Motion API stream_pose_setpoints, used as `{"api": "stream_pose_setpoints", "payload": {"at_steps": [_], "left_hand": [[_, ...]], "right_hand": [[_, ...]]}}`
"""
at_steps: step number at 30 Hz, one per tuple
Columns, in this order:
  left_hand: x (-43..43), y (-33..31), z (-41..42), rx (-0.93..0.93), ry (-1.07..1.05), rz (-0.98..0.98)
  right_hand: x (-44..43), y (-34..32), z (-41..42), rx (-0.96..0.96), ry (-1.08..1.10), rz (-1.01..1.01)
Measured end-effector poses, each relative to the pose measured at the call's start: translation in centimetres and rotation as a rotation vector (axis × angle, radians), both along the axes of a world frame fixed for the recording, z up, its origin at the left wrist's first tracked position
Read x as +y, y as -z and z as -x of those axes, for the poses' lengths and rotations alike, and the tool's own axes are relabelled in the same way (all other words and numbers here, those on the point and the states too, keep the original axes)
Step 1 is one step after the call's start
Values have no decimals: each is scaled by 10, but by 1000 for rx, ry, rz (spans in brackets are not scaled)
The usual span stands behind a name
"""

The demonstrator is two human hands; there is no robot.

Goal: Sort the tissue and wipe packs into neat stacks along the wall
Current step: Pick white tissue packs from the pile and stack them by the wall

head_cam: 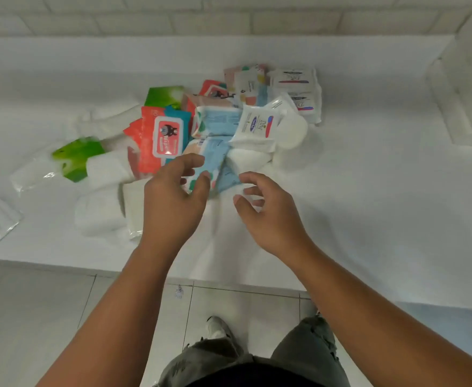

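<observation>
From the head camera, the packs lie in a loose heap point(218, 118) mid-surface point(369, 177), short of the tiled wall point(229, 18). A red wipes pack point(159, 138) lies left of a blue pack point(215, 163), and a white pack point(257, 127) lies to their right. Green packs point(75, 157) and plain white tissue packs point(100, 213) spill leftward. My left grip point(173, 202) hovers over the blue pack's near end with fingers loosely spread, holding nothing; I cannot tell whether the thumb touches it. My right grip point(268, 216) hangs beside it, fingers relaxed and empty.
</observation>
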State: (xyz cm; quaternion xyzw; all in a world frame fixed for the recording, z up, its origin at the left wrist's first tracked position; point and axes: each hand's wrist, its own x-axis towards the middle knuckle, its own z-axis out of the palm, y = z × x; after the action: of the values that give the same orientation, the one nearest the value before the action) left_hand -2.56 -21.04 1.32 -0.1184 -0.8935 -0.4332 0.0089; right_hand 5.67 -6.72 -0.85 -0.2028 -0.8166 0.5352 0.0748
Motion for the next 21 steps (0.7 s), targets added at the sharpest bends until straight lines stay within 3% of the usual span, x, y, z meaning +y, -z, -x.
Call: {"api": "stream_pose_setpoints", "payload": {"at_steps": [9, 17, 21], "left_hand": [[-129, 41, 23, -79, -52, 322], [-131, 61, 14, -138, -108, 241], [-131, 61, 8, -146, -134, 161]], "right_hand": [[-120, 20, 50, -290, -141, -8], [-144, 23, 72, -338, -155, -43], [-141, 16, 75, -345, -88, 56]]}}
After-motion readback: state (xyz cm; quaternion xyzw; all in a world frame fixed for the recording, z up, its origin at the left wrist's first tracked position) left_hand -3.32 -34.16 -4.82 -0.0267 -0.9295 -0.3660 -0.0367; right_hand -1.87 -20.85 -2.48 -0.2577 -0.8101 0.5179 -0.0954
